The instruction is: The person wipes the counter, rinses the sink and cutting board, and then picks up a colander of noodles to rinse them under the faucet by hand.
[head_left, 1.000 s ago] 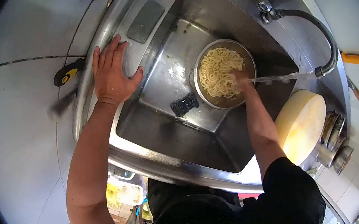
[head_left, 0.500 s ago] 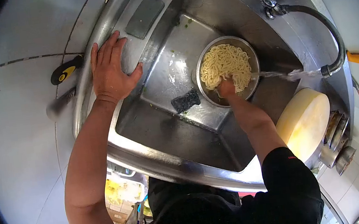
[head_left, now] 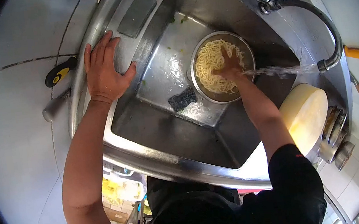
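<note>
A round metal bowl full of pale yellow noodles stands in the steel sink. My right hand is down in the bowl, fingers spread on the noodles. Water runs from the curved faucet in a stream onto my right wrist and the bowl's rim. My left hand lies flat, fingers apart, on the sink's left rim and holds nothing.
A dark scouring pad lies in the sink beside the bowl. A round pale chopping block leans at the sink's right corner, with stacked metal bowls behind it. A black-and-yellow tool and an orange-handled tool lie on the white counter.
My right hand moved through the noodles, from the bowl's right edge to its near side, then up into the middle. My left hand stayed on the rim.
</note>
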`<action>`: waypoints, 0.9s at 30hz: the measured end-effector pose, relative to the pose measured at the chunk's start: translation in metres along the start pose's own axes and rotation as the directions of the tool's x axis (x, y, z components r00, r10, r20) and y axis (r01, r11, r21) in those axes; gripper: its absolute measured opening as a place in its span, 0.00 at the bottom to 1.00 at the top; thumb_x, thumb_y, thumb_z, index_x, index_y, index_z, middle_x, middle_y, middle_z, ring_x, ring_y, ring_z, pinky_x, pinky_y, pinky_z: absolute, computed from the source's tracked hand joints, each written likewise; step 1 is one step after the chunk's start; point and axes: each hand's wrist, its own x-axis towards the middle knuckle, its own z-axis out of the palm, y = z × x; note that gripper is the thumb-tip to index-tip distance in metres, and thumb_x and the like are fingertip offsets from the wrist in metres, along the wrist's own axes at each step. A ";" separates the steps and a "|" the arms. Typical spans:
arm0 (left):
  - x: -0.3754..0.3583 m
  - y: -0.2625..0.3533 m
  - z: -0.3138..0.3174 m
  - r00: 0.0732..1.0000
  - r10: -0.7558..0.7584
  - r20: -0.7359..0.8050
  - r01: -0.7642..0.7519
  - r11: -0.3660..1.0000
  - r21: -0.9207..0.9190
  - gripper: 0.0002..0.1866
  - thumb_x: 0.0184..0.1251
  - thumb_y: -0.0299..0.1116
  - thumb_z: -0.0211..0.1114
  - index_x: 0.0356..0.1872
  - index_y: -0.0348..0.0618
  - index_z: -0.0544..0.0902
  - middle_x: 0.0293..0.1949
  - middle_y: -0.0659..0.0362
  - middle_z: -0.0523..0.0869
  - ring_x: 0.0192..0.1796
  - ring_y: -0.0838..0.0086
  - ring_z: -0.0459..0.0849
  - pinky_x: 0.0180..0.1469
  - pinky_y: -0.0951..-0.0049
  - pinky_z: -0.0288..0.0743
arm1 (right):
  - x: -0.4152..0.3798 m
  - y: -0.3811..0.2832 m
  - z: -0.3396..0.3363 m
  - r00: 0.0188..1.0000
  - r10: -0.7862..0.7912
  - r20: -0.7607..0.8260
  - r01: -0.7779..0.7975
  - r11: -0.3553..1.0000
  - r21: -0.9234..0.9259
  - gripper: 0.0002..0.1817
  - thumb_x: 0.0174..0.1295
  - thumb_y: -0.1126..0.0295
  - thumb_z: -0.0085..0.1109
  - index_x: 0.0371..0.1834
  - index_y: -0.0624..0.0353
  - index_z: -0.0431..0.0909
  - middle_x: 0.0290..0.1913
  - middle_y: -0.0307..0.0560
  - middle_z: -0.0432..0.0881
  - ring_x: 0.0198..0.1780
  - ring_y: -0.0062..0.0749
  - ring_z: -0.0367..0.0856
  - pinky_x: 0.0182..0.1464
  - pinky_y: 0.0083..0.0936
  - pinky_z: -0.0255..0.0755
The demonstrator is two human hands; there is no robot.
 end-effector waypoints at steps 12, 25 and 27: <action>-0.002 -0.002 0.001 1.000 -0.018 0.007 0.018 0.999 -0.037 0.37 0.52 0.44 0.71 0.64 0.48 0.68 0.70 0.59 0.66 0.72 0.67 0.63 0.78 0.53 0.40 | -0.009 0.049 0.030 0.782 0.038 0.622 -0.619 -0.078 0.782 0.26 0.61 0.65 0.65 0.62 0.58 0.73 0.53 0.48 0.80 0.53 0.39 0.80 0.54 0.39 0.76; 0.000 -0.001 0.000 1.000 -0.012 0.013 0.012 1.000 0.027 0.36 0.54 0.46 0.68 0.64 0.47 0.68 0.71 0.60 0.64 0.72 0.69 0.63 0.78 0.56 0.39 | -0.063 0.004 0.022 0.910 0.047 0.412 0.027 0.985 -0.172 0.48 0.50 0.54 0.73 0.72 0.54 0.58 0.69 0.59 0.66 0.68 0.56 0.66 0.66 0.46 0.67; 0.002 -0.001 -0.002 1.000 -0.010 0.008 0.010 1.000 0.024 0.36 0.53 0.46 0.68 0.64 0.47 0.68 0.71 0.60 0.65 0.72 0.68 0.63 0.78 0.56 0.39 | -0.025 0.056 0.091 0.934 0.106 0.341 -0.133 0.989 0.058 0.44 0.52 0.56 0.71 0.71 0.55 0.60 0.66 0.58 0.70 0.64 0.53 0.72 0.62 0.44 0.71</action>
